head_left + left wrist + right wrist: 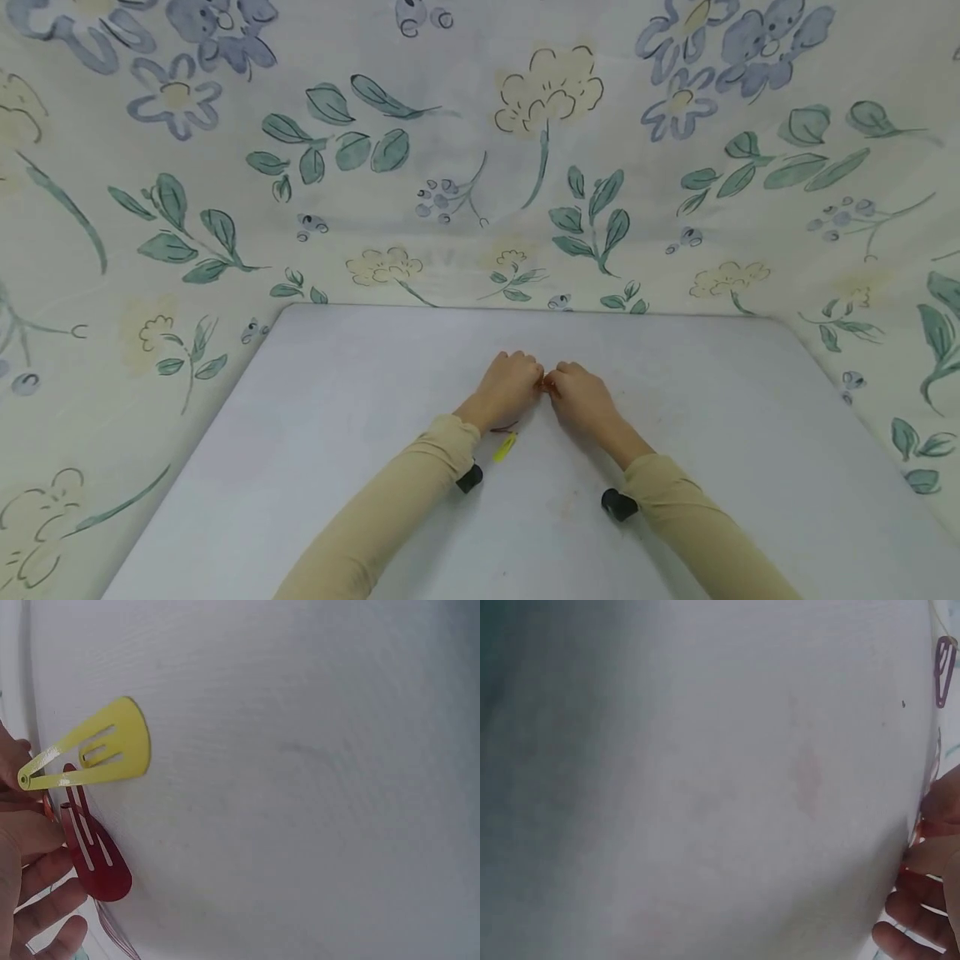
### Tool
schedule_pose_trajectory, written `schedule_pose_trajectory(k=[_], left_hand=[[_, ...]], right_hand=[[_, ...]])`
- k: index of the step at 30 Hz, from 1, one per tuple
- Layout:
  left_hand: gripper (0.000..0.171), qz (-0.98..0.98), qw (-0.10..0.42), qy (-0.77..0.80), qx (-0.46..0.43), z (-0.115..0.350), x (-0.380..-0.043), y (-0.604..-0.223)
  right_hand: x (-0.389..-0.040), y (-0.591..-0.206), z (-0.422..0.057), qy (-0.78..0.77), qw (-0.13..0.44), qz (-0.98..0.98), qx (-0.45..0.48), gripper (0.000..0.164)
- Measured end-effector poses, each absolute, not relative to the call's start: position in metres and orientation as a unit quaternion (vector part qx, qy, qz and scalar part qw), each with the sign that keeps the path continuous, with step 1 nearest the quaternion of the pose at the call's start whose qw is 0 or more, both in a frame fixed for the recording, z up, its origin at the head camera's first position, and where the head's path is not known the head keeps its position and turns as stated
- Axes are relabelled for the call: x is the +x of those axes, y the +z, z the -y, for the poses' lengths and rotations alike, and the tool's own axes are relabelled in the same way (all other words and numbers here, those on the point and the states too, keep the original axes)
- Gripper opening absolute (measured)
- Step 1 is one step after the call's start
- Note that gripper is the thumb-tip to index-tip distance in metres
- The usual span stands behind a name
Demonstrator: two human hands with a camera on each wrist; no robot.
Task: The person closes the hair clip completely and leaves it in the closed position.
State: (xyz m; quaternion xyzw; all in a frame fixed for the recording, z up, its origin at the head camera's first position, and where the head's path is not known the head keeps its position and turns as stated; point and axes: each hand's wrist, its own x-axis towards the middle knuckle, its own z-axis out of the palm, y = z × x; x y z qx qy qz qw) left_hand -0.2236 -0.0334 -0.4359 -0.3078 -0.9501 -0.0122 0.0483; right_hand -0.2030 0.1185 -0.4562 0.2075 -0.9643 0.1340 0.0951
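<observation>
My left hand (512,386) and right hand (583,402) meet fingertip to fingertip above the table. Between them, both pinch a small orange-red thing (547,383), mostly hidden by the fingers; I cannot tell its kind. A yellow snap hair clip (133,742) lies just below the left hand's wrist in the head view. Beside it is a dark red snap hair clip (105,862), which overlaps the left fingers (45,900) in the left wrist view. The right fingers (915,915) are curled at the edge of the right wrist view.
A white table (360,358) lies under both hands. Floral cloth (465,242) rises behind it and along the sides. Black wrist cameras sit under the left cuff (470,478) and right cuff (619,505). Thin dark red strands (112,930) run below the red clip.
</observation>
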Motion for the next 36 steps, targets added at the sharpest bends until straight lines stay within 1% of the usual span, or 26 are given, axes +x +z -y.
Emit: schedule_pose_trajectory(k=[4, 9, 18, 28, 36], left_hand=[[0.013, 0.953, 0.034, -0.014, -0.302, 0.034, -0.224, -0.435], [0.013, 0.954, 0.025, -0.02, -0.297, 0.035, -0.224, -0.434], [0.012, 0.954, 0.028, -0.033, -0.297, 0.036, -0.221, -0.433], [0.015, 0.955, 0.032, -0.03, -0.294, 0.041, -0.218, -0.432], [0.018, 0.956, 0.029, -0.059, -0.286, 0.049, -0.214, -0.433]], right_hand=[[-0.202, -0.453, -0.117, 0.122, 0.1, 0.963, 0.216, 0.01], [-0.202, -0.451, -0.117, 0.126, 0.092, 0.965, 0.211, 0.01], [-0.202, -0.451, -0.117, 0.135, 0.074, 0.97, 0.191, 0.012], [-0.199, -0.45, -0.12, 0.153, 0.059, 0.969, 0.186, 0.015], [-0.197, -0.448, -0.124, 0.171, 0.052, 0.967, 0.182, 0.018]])
